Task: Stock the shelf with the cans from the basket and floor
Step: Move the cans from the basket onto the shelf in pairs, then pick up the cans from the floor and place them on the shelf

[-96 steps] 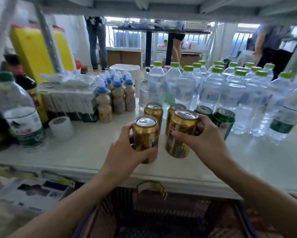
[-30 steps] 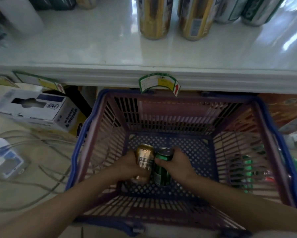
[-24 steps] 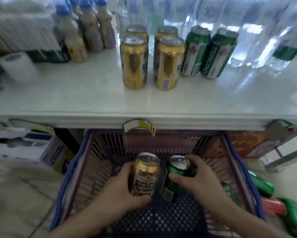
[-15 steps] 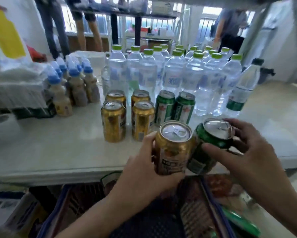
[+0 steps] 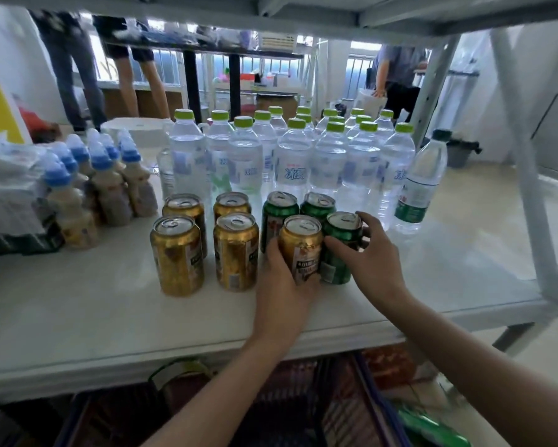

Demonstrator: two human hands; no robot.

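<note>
On the white shelf (image 5: 94, 317), my left hand (image 5: 282, 291) grips a gold can (image 5: 302, 248) standing upright. Touching its right side is a green can (image 5: 340, 246), held by my right hand (image 5: 372, 256). Both cans stand in front of two green cans (image 5: 279, 214). Left of them are several gold cans (image 5: 177, 253) in two rows. The blue basket (image 5: 377, 411) shows below the shelf edge; its inside is hidden by my arms. A green can (image 5: 432, 430) lies on the floor at the lower right.
Several water bottles (image 5: 292, 162) with green caps stand behind the cans. Small blue-capped bottles (image 5: 106, 182) and wrapped packs (image 5: 7, 188) fill the shelf's left. A taller bottle (image 5: 421, 185) stands at the right. Shelf posts (image 5: 522, 162) rise on the right. People stand beyond.
Both hands lifted a gold and a green can out of the basket and moved them forward onto the shelf, in front of the two green cans.
</note>
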